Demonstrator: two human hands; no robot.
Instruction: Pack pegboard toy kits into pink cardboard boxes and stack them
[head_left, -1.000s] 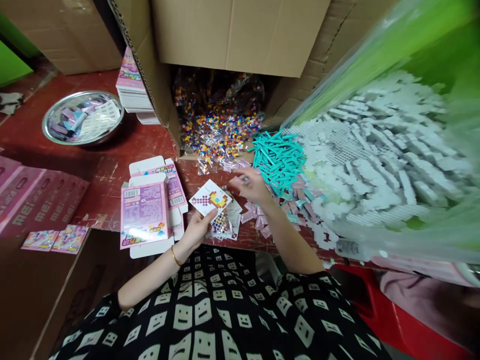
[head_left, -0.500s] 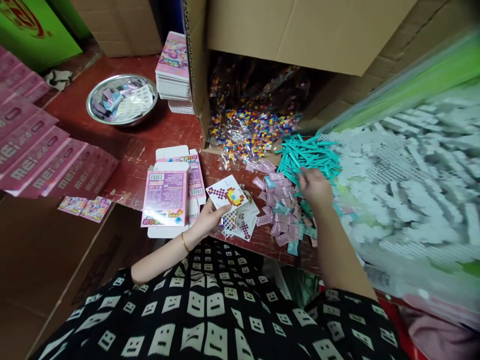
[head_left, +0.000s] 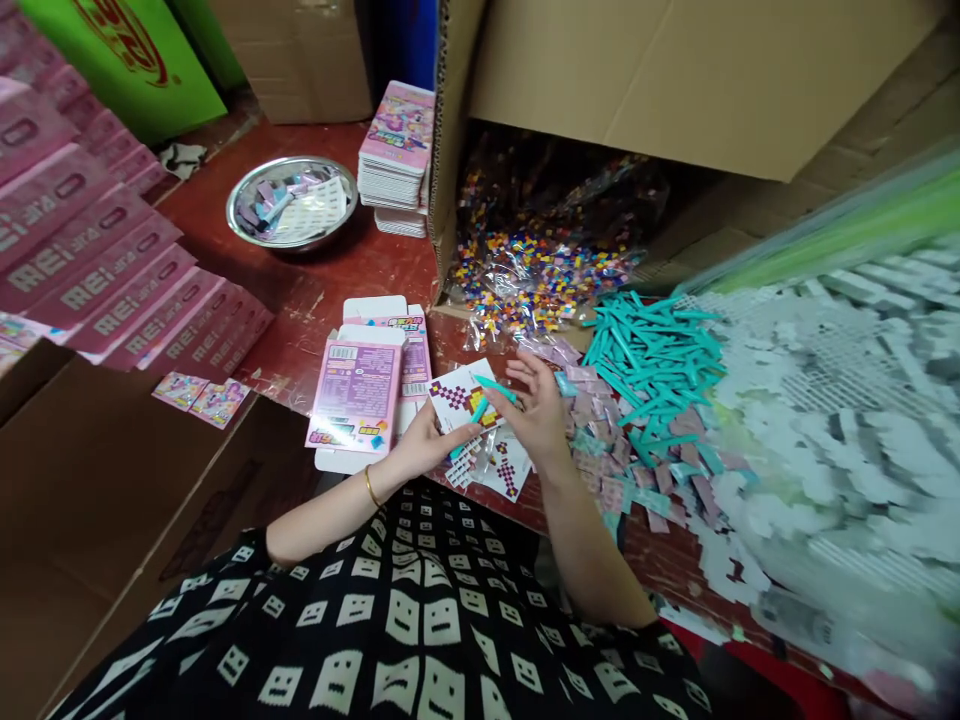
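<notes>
My left hand (head_left: pixel 429 442) grips a white card (head_left: pixel 451 393) printed with a pixel picture, its thumb on top near a teal stick. Over the card's right part is my right hand (head_left: pixel 538 412), fingers spread, with a teal stick (head_left: pixel 496 388) by its thumb. Whether that hand still grips the stick is unclear. More printed sheets (head_left: pixel 510 470) and a white grid piece lie under the card. A heap of teal sticks (head_left: pixel 645 345) sits to the right, with small pink and blue packets (head_left: pixel 600 420) in front of it.
Flat pink boxes (head_left: pixel 356 395) lie left of my hands. Behind are a metal bowl (head_left: pixel 244 232), a card stack (head_left: pixel 395 135) and a carton (head_left: pixel 444 150) with bags of coloured beads (head_left: pixel 525 285). Pink cartons (head_left: pixel 112 270) rise at left; a bag of white pieces (head_left: pixel 862 400) fills the right.
My right hand has moved left from the teal heap to the card, and teal sticks now lie over the card. The view has shifted, so the table items appear farther right.
</notes>
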